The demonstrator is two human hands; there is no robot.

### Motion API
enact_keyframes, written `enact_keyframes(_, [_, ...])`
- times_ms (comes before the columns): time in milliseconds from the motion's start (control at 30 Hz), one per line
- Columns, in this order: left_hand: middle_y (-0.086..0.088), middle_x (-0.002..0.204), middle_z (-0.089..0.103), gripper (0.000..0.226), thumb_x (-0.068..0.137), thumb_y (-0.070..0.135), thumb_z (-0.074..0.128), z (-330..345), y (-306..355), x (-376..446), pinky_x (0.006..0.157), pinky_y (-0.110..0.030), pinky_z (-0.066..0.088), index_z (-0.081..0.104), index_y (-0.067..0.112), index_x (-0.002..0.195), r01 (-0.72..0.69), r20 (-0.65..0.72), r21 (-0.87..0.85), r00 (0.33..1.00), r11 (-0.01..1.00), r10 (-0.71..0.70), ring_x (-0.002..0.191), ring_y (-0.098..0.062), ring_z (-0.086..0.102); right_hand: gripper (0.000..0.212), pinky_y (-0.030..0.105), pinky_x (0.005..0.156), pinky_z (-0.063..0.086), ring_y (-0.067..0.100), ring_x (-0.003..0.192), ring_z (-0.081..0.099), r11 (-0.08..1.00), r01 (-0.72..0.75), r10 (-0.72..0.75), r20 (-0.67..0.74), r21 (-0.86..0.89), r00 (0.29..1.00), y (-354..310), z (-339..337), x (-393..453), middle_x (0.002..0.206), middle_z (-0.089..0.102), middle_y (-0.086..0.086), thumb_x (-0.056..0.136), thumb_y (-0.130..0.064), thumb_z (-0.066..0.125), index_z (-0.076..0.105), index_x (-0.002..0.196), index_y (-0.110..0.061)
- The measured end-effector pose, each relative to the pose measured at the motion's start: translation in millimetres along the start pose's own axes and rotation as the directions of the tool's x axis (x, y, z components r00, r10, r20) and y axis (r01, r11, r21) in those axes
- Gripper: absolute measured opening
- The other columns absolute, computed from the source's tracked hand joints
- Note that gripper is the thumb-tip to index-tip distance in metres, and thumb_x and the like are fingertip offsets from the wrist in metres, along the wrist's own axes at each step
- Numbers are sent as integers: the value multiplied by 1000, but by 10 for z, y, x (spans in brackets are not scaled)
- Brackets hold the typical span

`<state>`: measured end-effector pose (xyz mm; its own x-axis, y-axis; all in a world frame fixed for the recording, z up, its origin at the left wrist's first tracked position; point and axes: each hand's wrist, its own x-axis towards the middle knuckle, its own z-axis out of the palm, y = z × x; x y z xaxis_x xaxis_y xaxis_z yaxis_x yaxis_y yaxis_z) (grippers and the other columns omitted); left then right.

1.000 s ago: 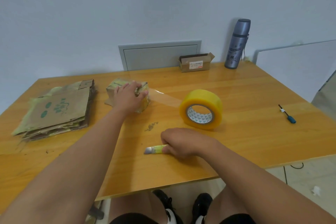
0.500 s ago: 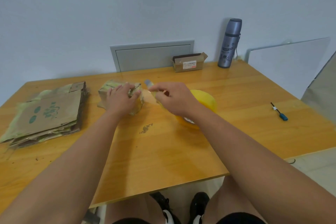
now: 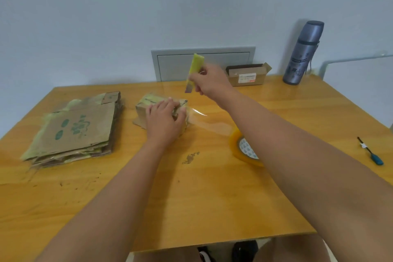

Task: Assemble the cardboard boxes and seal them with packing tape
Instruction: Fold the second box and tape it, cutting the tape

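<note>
Yellow knife [image 3: 194, 72] now raised above box [image 3: 148, 105], gripped by right hand [image 3: 209, 83]; box pressed flat-fingered by left hand [image 3: 163, 118]; tape [image 3: 208, 123] apparently cut, roll [image 3: 244, 149] freed.

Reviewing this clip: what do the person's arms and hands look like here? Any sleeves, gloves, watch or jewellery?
Both forearms are bare right up to the frame's edge: no sleeves show. The left hand and right hand have no gloves, and no watch, ring or bracelet is visible on either.

Bright, even indoor light; soft shadows; mild sheen on table [image 3: 212, 198]; motion blur on right hand [image 3: 209, 82]; wide-angle edge distortion.
</note>
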<state>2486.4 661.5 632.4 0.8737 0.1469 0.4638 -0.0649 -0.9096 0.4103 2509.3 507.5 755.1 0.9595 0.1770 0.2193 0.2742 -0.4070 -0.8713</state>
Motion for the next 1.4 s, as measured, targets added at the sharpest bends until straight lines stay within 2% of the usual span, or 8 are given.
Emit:
enact_keyframes(100, [1, 142, 56, 47, 90, 51, 43, 15, -13, -2, 115, -39, 15, 67, 26, 122, -11, -16, -3, 1000, 1000, 11, 131, -22, 46, 26, 24, 50, 41, 13, 41, 46, 993, -114, 114, 33, -16, 993, 146, 65, 43, 49, 55, 3, 88, -18, 59, 56, 64, -10])
enact_keyframes(267, [1, 139, 58, 46, 88, 51, 46, 32, -17, 5, 114, -38, 17, 67, 26, 121, -19, -35, 10, 999, 1000, 19, 128, -21, 47, 11, 23, 45, 40, 15, 44, 44, 977, -187, 181, 64, 98, 981, 270, 63, 27, 49, 54, 4, 91, -16, 57, 59, 82, -11])
enact_keyframes(433, [1, 142, 56, 48, 87, 51, 46, 9, 4, 2, 117, -41, 14, 66, 26, 123, 2, -11, -7, 1000, 1000, -2, 132, -21, 44, 25, 28, 55, 42, 17, 44, 47, 927, -294, 298, 16, 232, 954, 298, -53, 51, 51, 58, 7, 95, -20, 50, 61, 79, -4])
enact_keyframes(633, [2, 147, 51, 38, 95, 43, 52, -41, 24, -2, 119, -40, 8, 62, 27, 128, 22, 28, -15, 999, 1000, -21, 136, -21, 39, 26, 45, 91, 45, 22, 78, 68, 870, -409, 374, 173, 276, 911, 317, -163, 6, 66, 70, 7, 99, -30, 41, 59, 88, -13])
enact_keyframes(733, [2, 150, 47, 39, 95, 42, 50, -74, 30, -5, 119, -40, 6, 60, 29, 131, 31, 61, -19, 998, 999, -30, 139, -22, 36, 27, 52, 99, 42, 25, 91, 73, 872, -421, 374, 214, 250, 902, 327, -159, -5, 73, 72, 10, 99, -30, 40, 58, 91, -12])
enact_keyframes(900, [3, 152, 44, 53, 88, 49, 39, -114, 21, -6, 120, -41, 4, 57, 31, 135, 26, 116, -12, 993, 1000, -24, 141, -22, 33, 29, 56, 104, 38, 21, 90, 74, 902, -395, 348, 249, 174, 904, 327, -146, -14, 79, 75, 10, 102, -31, 43, 62, 92, -12])
enact_keyframes(1167, [5, 152, 43, 63, 83, 64, 43, -116, 7, -9, 120, -43, 5, 56, 30, 135, 12, 122, 7, 992, 1000, -13, 142, -18, 32, 31, 55, 106, 35, 13, 97, 71, 941, -331, 289, 347, 68, 892, 290, -139, -44, 87, 77, 5, 103, -37, 47, 66, 99, -12])
enact_keyframes(1400, [5, 153, 42, 61, 87, 65, 52, -90, -8, -6, 121, -44, 4, 53, 30, 137, -2, 117, 40, 993, 999, -3, 143, -17, 30, 30, 48, 101, 37, 13, 103, 66, 956, -294, 275, 372, -5, 886, 309, -109, -40, 89, 77, 2, 102, -38, 51, 64, 108, -12])
